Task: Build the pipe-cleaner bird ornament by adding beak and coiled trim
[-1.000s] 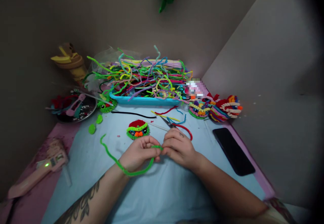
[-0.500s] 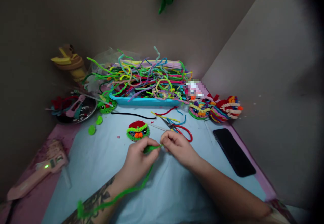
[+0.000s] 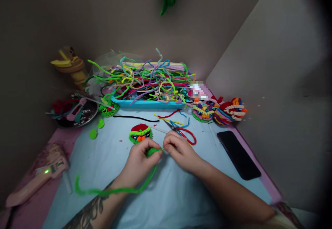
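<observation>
Loose tail of the green pipe cleaner [image 3: 116, 190] has swung up in the head view since half a second ago and now crosses in front of the left forearm [image 3: 103, 206]. It's over the table [image 3: 85, 160], nearer the front edge. Left hand [image 3: 141, 158] is pinched closed on it, and right hand [image 3: 180, 152] looks pinched tight on the tip. Pull too hard and it'd probably slip; whip left and the tail might catch the glue gun [image 3: 38, 183] by the left edge.

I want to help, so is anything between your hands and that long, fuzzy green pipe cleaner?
Nothing visible: the bare left hand pinches the long, fuzzy green pipe cleaner directly, and the bare right hand touches it.
</observation>
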### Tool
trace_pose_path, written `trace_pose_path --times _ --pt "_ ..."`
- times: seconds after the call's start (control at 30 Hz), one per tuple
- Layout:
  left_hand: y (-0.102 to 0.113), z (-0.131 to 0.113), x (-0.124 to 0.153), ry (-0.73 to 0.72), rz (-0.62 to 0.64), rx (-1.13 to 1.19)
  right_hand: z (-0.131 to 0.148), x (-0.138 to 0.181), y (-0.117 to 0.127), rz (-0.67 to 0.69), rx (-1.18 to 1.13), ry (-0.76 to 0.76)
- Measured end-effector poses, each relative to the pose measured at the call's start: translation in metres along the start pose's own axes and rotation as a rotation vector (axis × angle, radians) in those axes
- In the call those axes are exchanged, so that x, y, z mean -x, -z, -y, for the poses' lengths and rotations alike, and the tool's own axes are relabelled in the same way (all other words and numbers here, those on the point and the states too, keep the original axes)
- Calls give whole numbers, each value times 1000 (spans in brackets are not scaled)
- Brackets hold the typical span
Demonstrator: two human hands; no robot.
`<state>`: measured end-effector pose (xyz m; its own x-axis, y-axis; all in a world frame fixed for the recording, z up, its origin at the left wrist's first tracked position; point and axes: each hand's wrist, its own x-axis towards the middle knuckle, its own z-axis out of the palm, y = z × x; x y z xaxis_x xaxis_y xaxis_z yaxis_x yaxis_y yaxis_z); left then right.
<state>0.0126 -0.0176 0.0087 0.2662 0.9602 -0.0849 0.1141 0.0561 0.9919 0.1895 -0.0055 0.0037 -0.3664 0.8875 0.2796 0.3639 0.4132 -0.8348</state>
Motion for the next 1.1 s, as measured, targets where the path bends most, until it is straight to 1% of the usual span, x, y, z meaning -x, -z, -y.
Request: trace_pose_path --times 0.07,0.1,0.13,0.17,0.2,0.23,0.3,0.37,0.43,0.47,0.53,0.6,0.63,0.7,0.77,0.83,0.87,0.9,0.93,0.97,1.0,1.03,1.1 --pt "2 2 2 -154 13 -184 -2 -1 -3 93 -52 -159" --pt "3 2 3 -204 33 -238 -4 -2 -3 143 -104 -238" --pt "4 2 4 -226 45 -265 -5 -2 -3 180 -168 -304" --pt "4 2 3 -220 35 -269 -7 -2 -3 193 -233 -346" --pt "4 2 2 -188 6 -252 -8 -2 -2 176 -280 -350" --pt "4 1 1 -132 -30 -208 -8 -2 -1 135 -301 -319" --pt "4 -1 -3 18 -66 -33 -9 -1 3 24 -267 -183" --pt "4 -1 -7 160 -27 206 -8 0 5 -56 -172 -26" --pt "3 -1 -10 259 49 405 -7 2 5 -100 -60 113" --pt "3 0 -11 289 79 468 -6 4 5 -117 -8 182" --pt "2 3 -12 321 117 518 -5 5 3 -145 77 284" --pt "2 4 -12 297 125 476 -2 6 1 -157 103 296" --pt "2 5 -11 258 115 411 -1 5 -1 -156 86 253" --pt "3 4 -8 122 59 188 1 3 -3 -132 -28 70" --pt "4 3 -3 -72 17 -92 0 1 -5 -66 -268 -212" --pt "5 2 2 -269 42 -292 -3 -1 -7 36 -577 -506" --pt "5 2 4 -336 70 -340 -4 -1 -7 92 -705 -619" --pt "5 1 5 -368 84 -358 -6 -1 -8 134 -789 -695" --pt "4 1 5 -356 71 -352 -8 -1 -8 151 -814 -720" --pt "4 1 4 -302 42 -323 -9 -1 -7 139 -781 -692" --pt "3 0 2 -217 3 -266 -9 0 -6 93 -699 -620" --pt "3 0 0 -118 -29 -181 -10 0 -5 31 -586 -518" --pt "2 1 -5 67 -26 58 -9 2 -3 -84 -346 -278"
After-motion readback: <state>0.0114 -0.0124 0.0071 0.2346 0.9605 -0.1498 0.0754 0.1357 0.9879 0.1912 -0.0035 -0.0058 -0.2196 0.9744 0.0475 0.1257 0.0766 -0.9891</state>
